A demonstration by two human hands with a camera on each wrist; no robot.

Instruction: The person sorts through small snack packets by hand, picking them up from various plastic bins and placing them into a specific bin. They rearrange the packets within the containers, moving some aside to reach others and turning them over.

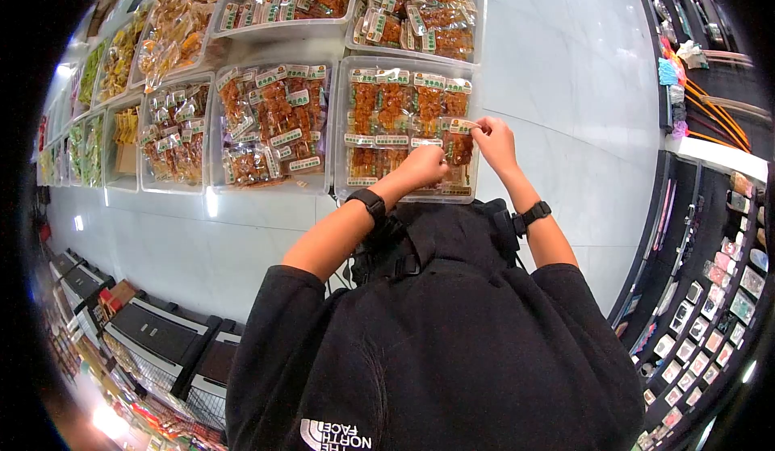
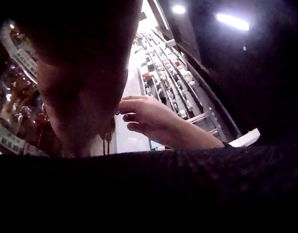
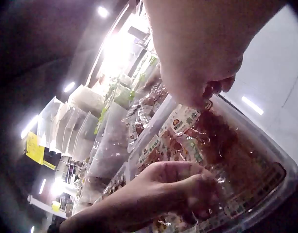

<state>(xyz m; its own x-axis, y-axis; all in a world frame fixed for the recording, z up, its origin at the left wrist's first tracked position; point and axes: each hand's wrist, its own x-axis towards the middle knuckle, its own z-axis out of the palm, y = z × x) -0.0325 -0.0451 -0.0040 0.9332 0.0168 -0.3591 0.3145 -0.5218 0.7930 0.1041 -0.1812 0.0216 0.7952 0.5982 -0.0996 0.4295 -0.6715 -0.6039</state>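
Note:
A clear plastic bin (image 1: 340, 140) in front of the person holds rows of snack packets (image 1: 393, 96) with brown pieces and green-and-white labels. My right hand (image 1: 495, 143) is at the bin's right side and pinches the labelled top end of a snack packet (image 1: 458, 148). Lower and to the left, my left hand (image 1: 424, 169) has its fingers curled at that packet's lower part. From the right wrist, the left hand (image 3: 175, 187) shows with fingertips down on the wrapper, partly hidden. The left wrist view is dark, with the right hand (image 2: 149, 116) beyond the near forearm.
To the left stands another bin of similar packets (image 1: 274, 120), with more bins behind and further left. Pale glossy floor (image 1: 565, 72) lies to the right, then a display rack (image 1: 702, 314) of small goods. Dark crates (image 1: 153, 334) stand at lower left.

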